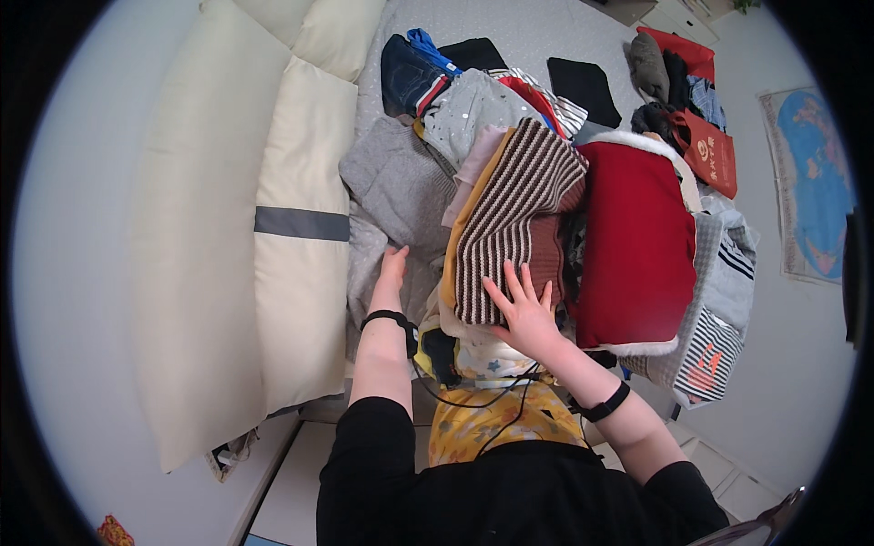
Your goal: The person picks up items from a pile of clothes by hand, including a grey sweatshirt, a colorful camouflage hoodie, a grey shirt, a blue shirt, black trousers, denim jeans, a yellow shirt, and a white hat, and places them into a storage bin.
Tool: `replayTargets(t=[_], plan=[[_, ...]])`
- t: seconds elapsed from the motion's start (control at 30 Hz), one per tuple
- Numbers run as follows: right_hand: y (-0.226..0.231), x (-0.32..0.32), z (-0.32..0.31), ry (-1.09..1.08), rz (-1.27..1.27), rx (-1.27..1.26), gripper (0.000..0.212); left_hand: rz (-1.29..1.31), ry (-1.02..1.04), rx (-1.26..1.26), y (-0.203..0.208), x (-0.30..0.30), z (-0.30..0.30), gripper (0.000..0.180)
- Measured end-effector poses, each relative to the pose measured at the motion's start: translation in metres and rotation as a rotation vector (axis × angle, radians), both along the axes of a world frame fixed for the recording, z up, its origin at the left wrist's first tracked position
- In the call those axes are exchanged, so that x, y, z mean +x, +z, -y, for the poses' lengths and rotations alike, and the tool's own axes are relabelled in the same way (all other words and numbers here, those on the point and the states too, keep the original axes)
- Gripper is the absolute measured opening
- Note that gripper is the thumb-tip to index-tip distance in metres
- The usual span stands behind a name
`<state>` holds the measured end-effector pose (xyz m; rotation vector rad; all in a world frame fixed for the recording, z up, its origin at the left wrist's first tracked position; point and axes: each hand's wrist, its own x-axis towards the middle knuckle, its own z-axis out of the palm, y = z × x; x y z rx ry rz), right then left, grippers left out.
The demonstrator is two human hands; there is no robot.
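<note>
My right hand (528, 317) lies flat with spread fingers on a folded brown-and-white striped knit garment (496, 214). That knit tops a stack with a mustard-yellow layer (448, 278) and a pale pink piece (473, 173) showing at its left side. A ribbed reddish-brown part (546, 250) adjoins the stripes. To the left, my left hand (393, 266) is beside a light grey knit sweater (396, 173), seen edge-on. Its fingers are mostly hidden, and whether they grip the grey cloth cannot be made out. Right of the stack lies a folded dark red piece with white fleecy edging (637, 246).
Cream padded cushions (305, 155) line the left side. Beyond the stack lie dark jeans (410, 77), a grey spotted garment (478, 109) and a black flat piece (583, 91). Grey and striped clothes (715, 309) and a red bag (710, 150) are at right. Dark cables (487, 400) hang before me.
</note>
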<state>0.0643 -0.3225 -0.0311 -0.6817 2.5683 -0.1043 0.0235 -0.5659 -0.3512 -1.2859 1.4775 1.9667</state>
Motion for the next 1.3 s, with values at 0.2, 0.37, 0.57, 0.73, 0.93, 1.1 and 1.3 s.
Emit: replayTargets(t=[0.2, 0.37, 0.57, 0.73, 0.93, 1.1, 1.3], plan=[[-0.002, 0.006, 0.003, 0.046, -0.055, 0.042, 0.09, -0.112, 0.073, -0.081, -0.013, -0.025, -0.018, 0.08], [-0.002, 0.007, 0.012, 0.064, -0.051, 0.027, 0.089, -0.108, 0.26, -0.256, -0.027, -0.025, 0.002, 0.089], [-0.007, 0.005, -0.003, 0.011, -0.085, 0.05, 0.091, 0.028, 0.248, -0.399, 0.036, -0.049, -0.038, 0.082], [-0.007, 0.009, 0.006, 0.035, -0.102, 0.008, 0.092, -0.315, 0.232, -0.069, 0.013, -0.035, -0.001, 0.058], [-0.007, 0.009, 0.002, 0.023, -0.101, 0.032, 0.092, -0.342, 0.192, 0.05, 0.041, -0.04, 0.0, 0.053], [-0.008, 0.009, 0.003, 0.035, -0.107, 0.042, 0.092, -0.352, 0.382, 0.167, 0.067, -0.044, 0.012, 0.058], [-0.006, 0.008, 0.005, 0.034, -0.103, 0.02, 0.09, -0.328, 0.283, -0.241, 0.061, -0.051, 0.01, 0.064]])
